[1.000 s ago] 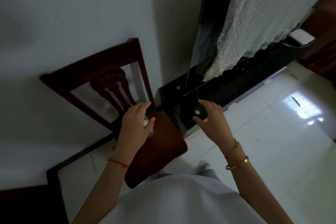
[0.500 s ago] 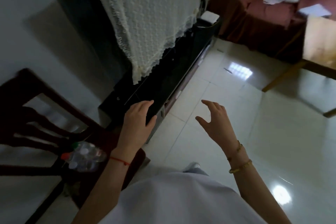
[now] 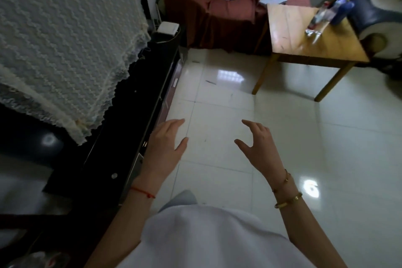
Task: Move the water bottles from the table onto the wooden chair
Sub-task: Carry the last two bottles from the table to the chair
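— What are we holding at this moment?

— Nothing. Our left hand [image 3: 163, 148] is hanging over the edge of the black cabinet [image 3: 121, 128] with the fingers spread loose, so its grip is open and empty. Our right hand [image 3: 258, 148] is floating above the white floor tiles [image 3: 217, 104], fingers curled like a claw — also an open grip with nothing inside.

— And where are the water bottles?

— We are seeing them on the wooden tabletop [image 3: 291, 35] at the far right, well apart from both hands. A blue bottle [image 3: 341, 12] is standing near the far corner, and a clear bottle [image 3: 323, 13] with a red cap is just beside it. Something clear is lying on the tabletop in front of them, but it is blurred and we cannot tell what it is.

— What else is around us?

— A lace cloth [image 3: 65, 39] is hanging over the cabinet on our left, and a reddish sofa [image 3: 206, 6] with crumpled white fabric on it is standing behind the tabletop.
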`<state>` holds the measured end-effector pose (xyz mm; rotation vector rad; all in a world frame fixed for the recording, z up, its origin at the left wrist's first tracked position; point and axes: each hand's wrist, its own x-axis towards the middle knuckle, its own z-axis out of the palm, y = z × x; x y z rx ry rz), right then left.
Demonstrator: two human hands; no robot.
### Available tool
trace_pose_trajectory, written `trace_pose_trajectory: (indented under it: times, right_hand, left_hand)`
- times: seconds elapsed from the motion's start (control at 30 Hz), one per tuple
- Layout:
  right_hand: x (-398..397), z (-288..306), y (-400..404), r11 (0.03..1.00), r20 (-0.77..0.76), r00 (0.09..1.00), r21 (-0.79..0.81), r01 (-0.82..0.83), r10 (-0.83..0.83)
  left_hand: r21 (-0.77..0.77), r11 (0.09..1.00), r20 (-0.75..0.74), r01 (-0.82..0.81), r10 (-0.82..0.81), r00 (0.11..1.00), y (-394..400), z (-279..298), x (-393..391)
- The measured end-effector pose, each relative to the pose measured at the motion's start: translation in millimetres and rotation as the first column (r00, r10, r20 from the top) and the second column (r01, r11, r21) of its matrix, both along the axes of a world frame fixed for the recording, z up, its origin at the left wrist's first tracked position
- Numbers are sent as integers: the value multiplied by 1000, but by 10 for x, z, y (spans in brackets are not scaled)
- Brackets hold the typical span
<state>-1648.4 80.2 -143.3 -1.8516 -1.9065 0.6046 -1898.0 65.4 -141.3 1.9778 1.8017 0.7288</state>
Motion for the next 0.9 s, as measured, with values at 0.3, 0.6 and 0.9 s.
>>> trace_pose_trajectory:
  times: [0.3,0.6,0.9]
  right_hand:
    - [600,-84,365,981,-13,981,-13,192,-192]
    - [1228,-134,1167,945,-12,945,-44,325,-326]
    - [2037,12,2256,888,0,888,-8,461,-461]
  left_hand:
    - [-18,982,-40,189,-190,981,857,22,627]
    - [-21,947,-40,322,-322,946,1992,-64,1303]
    - [-7,888,-83,461,-460,884,3410,53,2206]
